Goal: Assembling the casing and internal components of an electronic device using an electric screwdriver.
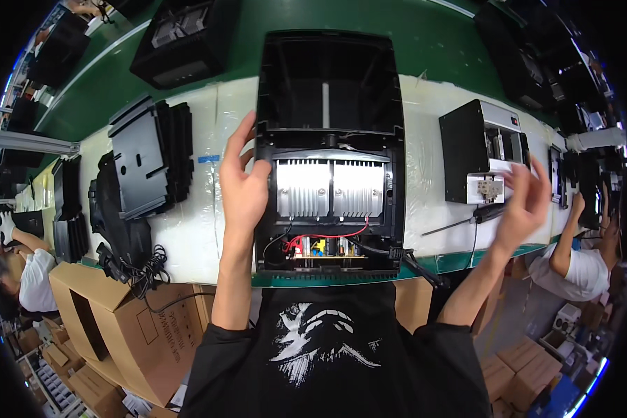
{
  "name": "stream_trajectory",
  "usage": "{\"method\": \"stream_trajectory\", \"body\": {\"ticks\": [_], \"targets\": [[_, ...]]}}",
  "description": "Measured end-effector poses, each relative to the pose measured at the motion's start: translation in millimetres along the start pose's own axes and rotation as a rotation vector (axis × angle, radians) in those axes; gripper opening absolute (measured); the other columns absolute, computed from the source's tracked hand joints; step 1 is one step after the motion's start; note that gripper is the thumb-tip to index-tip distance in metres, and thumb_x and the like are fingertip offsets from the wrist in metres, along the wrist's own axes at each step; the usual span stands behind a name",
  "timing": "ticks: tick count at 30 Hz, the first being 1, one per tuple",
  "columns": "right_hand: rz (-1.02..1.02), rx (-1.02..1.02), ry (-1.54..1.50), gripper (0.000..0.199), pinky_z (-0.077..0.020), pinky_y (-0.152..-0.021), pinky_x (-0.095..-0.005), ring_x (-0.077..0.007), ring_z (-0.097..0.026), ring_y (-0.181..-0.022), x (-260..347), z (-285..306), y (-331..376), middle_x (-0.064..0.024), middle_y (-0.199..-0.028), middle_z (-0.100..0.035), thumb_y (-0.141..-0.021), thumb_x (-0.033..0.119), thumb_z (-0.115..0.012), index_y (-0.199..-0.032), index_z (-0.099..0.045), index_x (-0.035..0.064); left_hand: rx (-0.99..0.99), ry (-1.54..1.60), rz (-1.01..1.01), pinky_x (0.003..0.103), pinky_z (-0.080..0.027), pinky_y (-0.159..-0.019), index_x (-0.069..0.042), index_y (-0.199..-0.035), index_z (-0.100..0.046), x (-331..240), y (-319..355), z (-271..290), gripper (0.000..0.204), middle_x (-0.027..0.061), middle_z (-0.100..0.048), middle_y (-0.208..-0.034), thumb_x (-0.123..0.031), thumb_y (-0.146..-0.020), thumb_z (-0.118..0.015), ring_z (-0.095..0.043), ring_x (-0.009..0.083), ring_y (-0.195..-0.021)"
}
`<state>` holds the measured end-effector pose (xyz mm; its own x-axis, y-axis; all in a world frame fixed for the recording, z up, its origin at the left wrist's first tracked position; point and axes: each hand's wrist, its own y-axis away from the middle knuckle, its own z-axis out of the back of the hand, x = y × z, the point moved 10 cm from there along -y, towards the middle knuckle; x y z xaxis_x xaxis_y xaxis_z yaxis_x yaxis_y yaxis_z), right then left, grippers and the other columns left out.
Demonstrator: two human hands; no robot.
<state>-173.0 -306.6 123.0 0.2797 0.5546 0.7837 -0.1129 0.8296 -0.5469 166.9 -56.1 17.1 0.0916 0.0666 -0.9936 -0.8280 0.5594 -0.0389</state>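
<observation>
A black open housing [262,237] stands in front of me, with two silver finned heat sinks [303,188] inside. Below them, a circuit board [327,248] carries red and black wires. My left hand [244,191] grips the housing's left side, thumb on the rim and fingers along the outside. Over the bench at right is my right hand [526,202], slightly blurred, its fingers bent and apart with nothing visible in them. It is beside a small white tray [474,189] holding metal pieces. A long-shafted tool with a black handle [489,212], perhaps a screwdriver, lies just below.
A black-and-white box [463,139] stands at right. Black panels [143,160] are stacked at left, near a coiled black cable [150,268]. A cardboard box [129,317] is below the bench edge. Other units sit on the green surface [439,42]; co-workers are at both sides.
</observation>
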Motion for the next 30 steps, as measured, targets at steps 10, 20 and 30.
{"method": "stream_trajectory", "body": {"ticks": [10, 20, 30], "targets": [[-1.063, 0.101, 0.314, 0.073, -0.0444, -0.040, -0.0258, -0.0168, -0.057, -0.045, -282, 122, 41, -0.0139, -0.068, -0.062, -0.078, 0.062, -0.057, -0.109, -0.056, -0.0039, -0.041, 0.087, -0.010, 0.026, -0.043, -0.090, 0.001, -0.134, -0.042, -4, 8, 5, 0.067, 0.0191, -0.044, -0.135, 0.011, -0.069, -0.044, -0.054, 0.0211, -0.111], [-0.617, -0.196, 0.403, 0.047, -0.0471, -0.049, -0.0302, -0.0172, -0.057, -0.054, -226, 129, 24, -0.0101, -0.076, -0.060, -0.076, 0.032, -0.069, -0.099, -0.056, -0.0073, -0.029, 0.149, 0.211, 0.029, -0.034, -0.101, 0.006, -0.137, -0.035, 16, 72, 15, 0.073, 0.0156, -0.048, -0.130, 0.002, -0.066, -0.052, -0.049, 0.0213, -0.117], [0.278, -0.563, -0.487, 0.049, -0.0485, -0.056, -0.0305, -0.0189, -0.055, -0.061, 32, 203, -23, -0.0116, -0.081, -0.056, -0.085, 0.048, -0.049, -0.094, -0.047, 0.0009, -0.190, 0.179, 0.278, 0.023, -0.040, -0.090, 0.001, -0.140, -0.033, 12, 81, -26, 0.081, 0.0123, -0.046, -0.132, 0.005, -0.059, -0.041, -0.049, 0.0194, -0.113]]}}
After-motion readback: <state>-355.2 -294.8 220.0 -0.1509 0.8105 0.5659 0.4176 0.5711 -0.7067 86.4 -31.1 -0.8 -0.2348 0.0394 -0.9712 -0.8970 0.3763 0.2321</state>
